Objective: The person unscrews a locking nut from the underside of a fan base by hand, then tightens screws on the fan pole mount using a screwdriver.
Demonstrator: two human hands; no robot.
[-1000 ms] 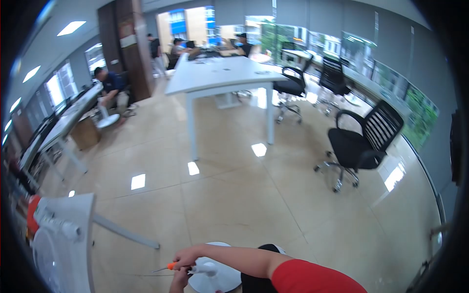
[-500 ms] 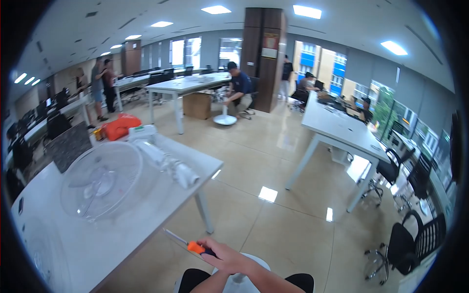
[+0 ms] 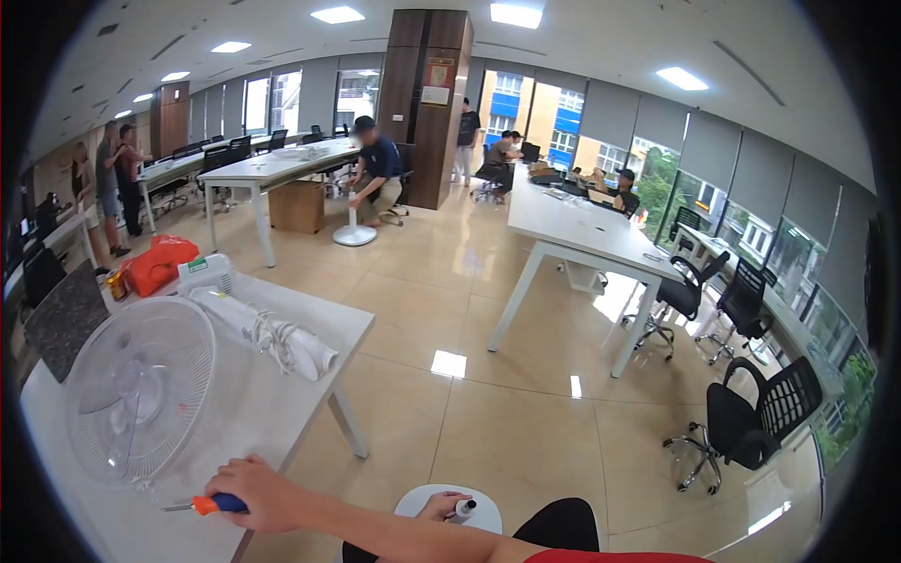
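My right hand point(image 3: 258, 494) reaches across to the left, over the near edge of the white table. It is closed around a screwdriver point(image 3: 221, 504) with an orange and dark blue handle, its metal shaft pointing left. Below my right forearm, my left hand point(image 3: 441, 507) wraps round a white pole point(image 3: 465, 509) with a dark end. Under that hand is a white rounded base point(image 3: 413, 504), partly covered by my arm. Close to the screwdriver, a clear fan cage with blades point(image 3: 141, 389) lies on the table.
On the table point(image 3: 282, 394) are a white fan body with bundled cord point(image 3: 272, 338), an orange-red bag point(image 3: 161, 263) and a can point(image 3: 116, 285). A person point(image 3: 380, 164) crouches at another stand point(image 3: 355, 235). Office chairs point(image 3: 760, 413) are at right.
My right hand has moved left, carrying the screwdriver from above the white base to the table edge. My left hand on the pole now shows. The view has turned right.
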